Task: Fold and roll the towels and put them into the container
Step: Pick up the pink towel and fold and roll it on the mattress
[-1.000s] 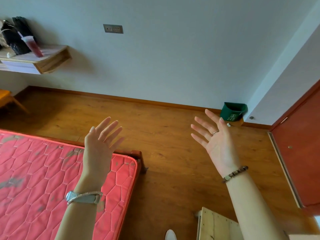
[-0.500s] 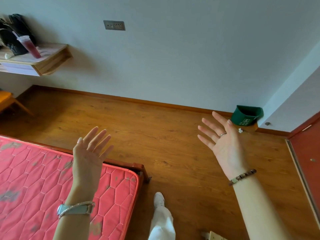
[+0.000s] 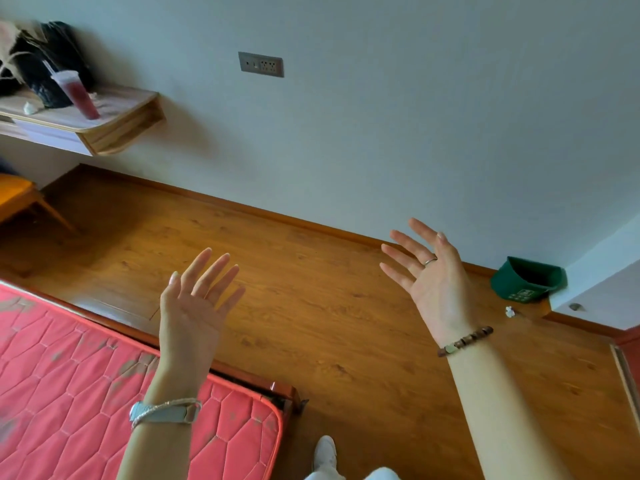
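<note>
My left hand (image 3: 194,306) is raised in front of me with straight, spread fingers and holds nothing; a silver watch sits on its wrist. My right hand (image 3: 429,275) is raised to the right, palm toward me, fingers spread and empty, with a ring and a bead bracelet. No towel is in view. A green container (image 3: 526,280) stands on the floor against the wall at the far right, well beyond my right hand.
A red quilted mattress (image 3: 69,393) on a wooden bed frame fills the lower left. A wall shelf (image 3: 114,123) at upper left carries a pink drink cup (image 3: 78,95) and a black bag (image 3: 52,60). Wooden floor (image 3: 311,306) spreads between bed and wall. My shoe (image 3: 325,452) shows at the bottom.
The view has swung left: the green container and the red door slid right, and the wooden crate left the frame. Both hands stayed raised and empty.
</note>
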Demonstrator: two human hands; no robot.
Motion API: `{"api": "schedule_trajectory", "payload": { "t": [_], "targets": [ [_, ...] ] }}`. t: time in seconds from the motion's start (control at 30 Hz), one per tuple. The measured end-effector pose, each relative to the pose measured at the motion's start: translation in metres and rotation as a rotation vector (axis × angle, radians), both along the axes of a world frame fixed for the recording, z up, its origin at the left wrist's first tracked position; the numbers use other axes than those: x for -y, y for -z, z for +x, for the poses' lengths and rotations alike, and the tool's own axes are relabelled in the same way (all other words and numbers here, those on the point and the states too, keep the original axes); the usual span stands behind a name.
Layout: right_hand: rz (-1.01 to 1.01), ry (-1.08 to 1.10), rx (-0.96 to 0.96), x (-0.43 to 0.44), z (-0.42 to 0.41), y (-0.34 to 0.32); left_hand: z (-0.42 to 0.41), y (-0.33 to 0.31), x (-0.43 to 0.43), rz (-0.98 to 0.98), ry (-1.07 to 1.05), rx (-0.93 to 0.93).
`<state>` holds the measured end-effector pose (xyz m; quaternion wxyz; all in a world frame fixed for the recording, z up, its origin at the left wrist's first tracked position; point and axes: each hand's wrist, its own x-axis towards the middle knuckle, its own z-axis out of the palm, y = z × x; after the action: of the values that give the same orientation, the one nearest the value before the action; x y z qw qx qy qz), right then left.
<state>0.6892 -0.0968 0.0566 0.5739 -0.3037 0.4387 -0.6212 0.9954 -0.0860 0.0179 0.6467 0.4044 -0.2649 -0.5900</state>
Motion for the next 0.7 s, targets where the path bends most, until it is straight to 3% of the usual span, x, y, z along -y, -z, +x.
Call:
{"api": "schedule_trajectory", "payload": {
  "t": [0.33,0.7],
  "targets": [
    [0.003,-0.152,0.016,0.112,0.029,0.007,0.029,-0.001,0.076,-0.043,-0.088,0.103],
    [-0.050,-0.385,-0.089,0.288,0.047,0.008,0.023,-0.002,0.204,-0.094,-0.252,0.197]
  ]
}}
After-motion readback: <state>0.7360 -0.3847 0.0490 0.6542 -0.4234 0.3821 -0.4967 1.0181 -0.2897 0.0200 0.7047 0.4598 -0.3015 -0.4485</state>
